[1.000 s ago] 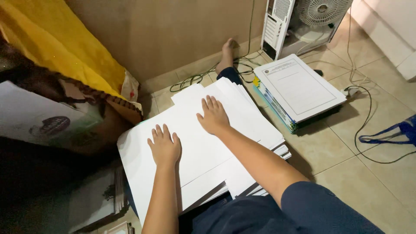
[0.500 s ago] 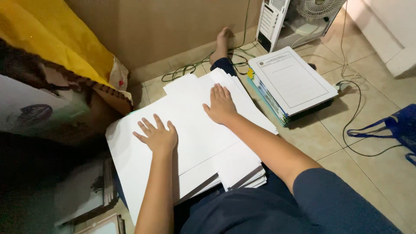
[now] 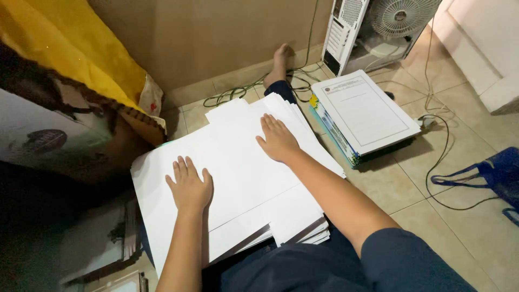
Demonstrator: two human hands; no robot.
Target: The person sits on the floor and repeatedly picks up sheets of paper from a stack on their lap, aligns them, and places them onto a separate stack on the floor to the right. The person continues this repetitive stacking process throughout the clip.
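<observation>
Flatly, the fingers of the left hand lay spread and pressed palm-down on the large white sheets, gripping nothing, near the left edge of the spread. To the right and farther away, the right hand rested the same way, fingers extended and slightly apart, flat on the same white paper. Those sheets lay fanned across the person's lap, over a thicker stack of paper whose edges showed at the near right. Beyond the far edge of the sheets, a bare foot touched the brown wall. Just right of the sheets, a pile of bound documents sat on the tiled floor. Farther right stood a white fan, with cables trailing across the tiles, and a blue bag lay at the right edge.
</observation>
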